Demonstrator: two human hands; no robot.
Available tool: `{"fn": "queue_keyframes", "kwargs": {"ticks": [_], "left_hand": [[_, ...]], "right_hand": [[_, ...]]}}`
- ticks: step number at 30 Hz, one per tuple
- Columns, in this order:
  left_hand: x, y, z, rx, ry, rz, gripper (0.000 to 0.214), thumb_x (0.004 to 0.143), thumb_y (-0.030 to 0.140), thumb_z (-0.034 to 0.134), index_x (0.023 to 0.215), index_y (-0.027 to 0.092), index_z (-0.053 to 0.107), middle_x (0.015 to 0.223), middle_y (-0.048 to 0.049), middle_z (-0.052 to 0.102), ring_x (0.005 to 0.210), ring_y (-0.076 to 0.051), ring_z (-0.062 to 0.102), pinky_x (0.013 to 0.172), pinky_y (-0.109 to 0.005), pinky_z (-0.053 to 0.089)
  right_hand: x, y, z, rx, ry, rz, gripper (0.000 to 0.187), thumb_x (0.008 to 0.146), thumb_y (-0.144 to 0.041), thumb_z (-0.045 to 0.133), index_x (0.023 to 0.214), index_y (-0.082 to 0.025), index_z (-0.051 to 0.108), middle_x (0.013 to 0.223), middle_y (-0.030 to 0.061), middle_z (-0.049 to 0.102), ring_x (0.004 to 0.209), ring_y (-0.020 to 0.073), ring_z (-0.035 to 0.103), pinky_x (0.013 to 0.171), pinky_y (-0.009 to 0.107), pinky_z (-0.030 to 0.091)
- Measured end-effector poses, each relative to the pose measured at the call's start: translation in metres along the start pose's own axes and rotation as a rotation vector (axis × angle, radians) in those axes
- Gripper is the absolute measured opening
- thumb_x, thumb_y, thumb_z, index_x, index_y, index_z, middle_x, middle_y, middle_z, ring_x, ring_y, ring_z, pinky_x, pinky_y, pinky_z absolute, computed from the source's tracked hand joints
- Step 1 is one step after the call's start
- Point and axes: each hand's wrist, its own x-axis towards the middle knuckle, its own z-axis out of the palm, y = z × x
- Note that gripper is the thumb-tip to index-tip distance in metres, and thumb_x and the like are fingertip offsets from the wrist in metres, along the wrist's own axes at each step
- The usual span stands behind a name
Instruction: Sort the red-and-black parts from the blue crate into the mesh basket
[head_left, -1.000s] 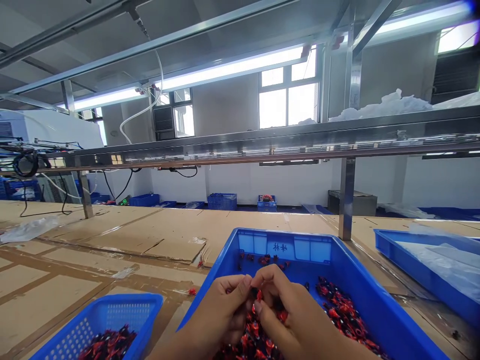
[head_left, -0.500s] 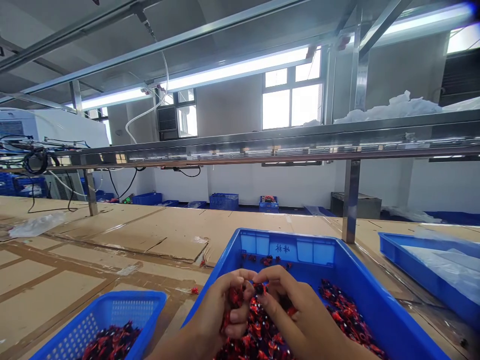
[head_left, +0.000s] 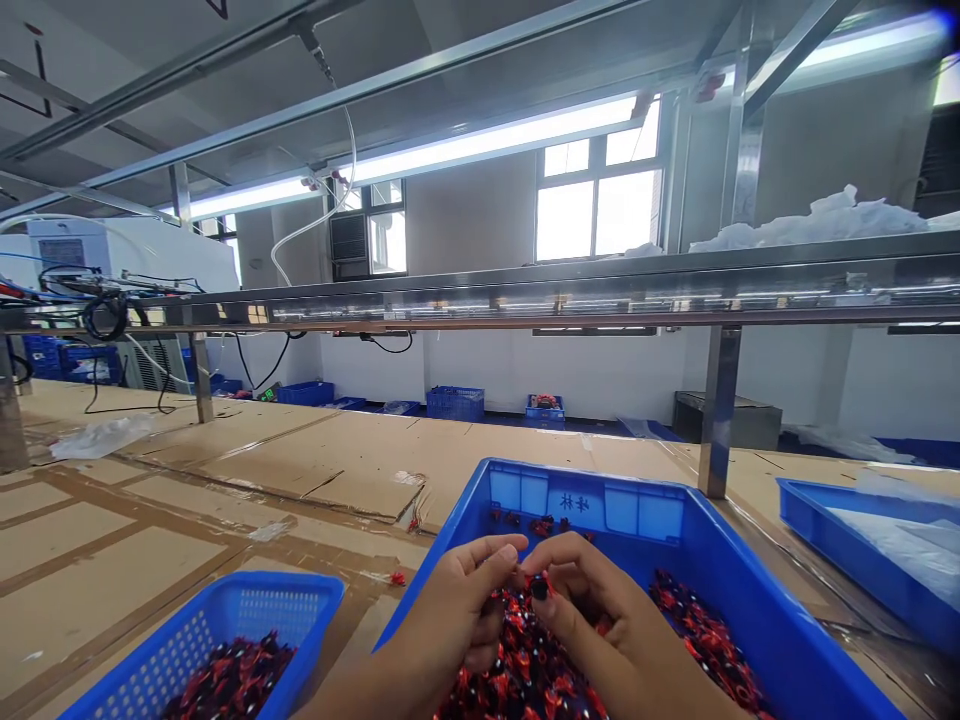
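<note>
My left hand and my right hand hover close together over a blue plastic crate, low among its heap of small red-and-dark pieces. Between the right thumb and forefinger is a small dark piece. The left fingertips curl just beside it, and I cannot tell whether they hold anything. More pieces lie along the crate's right side. A blue perforated basket at lower left holds similar pieces.
A stray red piece lies on the cardboard-covered bench. At right stands a blue tray lined with clear plastic. A steel post and rail cross the bench. Several blue crates sit on the distant floor.
The whole scene has slid right in view as my head turned left. My left hand no longer shows the red clump it had, and both hands have come together around the dark piece.
</note>
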Motion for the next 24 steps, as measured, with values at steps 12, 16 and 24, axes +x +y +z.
{"fn": "queue_keyframes", "kwargs": {"ticks": [12, 16, 24], "left_hand": [[0.004, -0.006, -0.005, -0.006, -0.040, -0.180, 0.036, 0.082, 0.056, 0.048, 0.074, 0.022, 0.042, 0.053, 0.0093, 0.032, 0.039, -0.004, 0.015, 0.039, -0.019, 0.008], [0.004, -0.004, -0.006, -0.022, -0.047, -0.142, 0.028, 0.084, 0.045, 0.045, 0.073, 0.019, 0.046, 0.057, 0.0082, 0.032, 0.040, -0.003, 0.016, 0.040, -0.019, 0.009], [0.002, -0.003, -0.001, 0.039, -0.059, 0.002, 0.057, 0.074, 0.075, 0.055, 0.085, 0.019, 0.054, 0.060, 0.0092, 0.034, 0.039, -0.002, 0.013, 0.037, -0.019, 0.008]], "right_hand": [[0.000, -0.003, -0.001, 0.040, -0.043, 0.089, 0.029, 0.092, -0.048, 0.051, 0.109, -0.026, 0.058, 0.068, -0.0012, 0.058, 0.065, 0.0171, 0.055, 0.061, 0.028, 0.041], [-0.002, -0.003, 0.000, 0.080, -0.070, 0.125, 0.026, 0.093, -0.047, 0.050, 0.107, -0.025, 0.053, 0.071, -0.0022, 0.059, 0.062, 0.0137, 0.047, 0.058, 0.025, 0.033], [0.006, 0.005, -0.012, 0.748, -0.080, 0.369, 0.016, 0.085, -0.037, 0.046, 0.091, -0.023, 0.048, 0.055, -0.0076, 0.043, 0.038, 0.0065, 0.022, 0.035, 0.018, 0.013]]}}
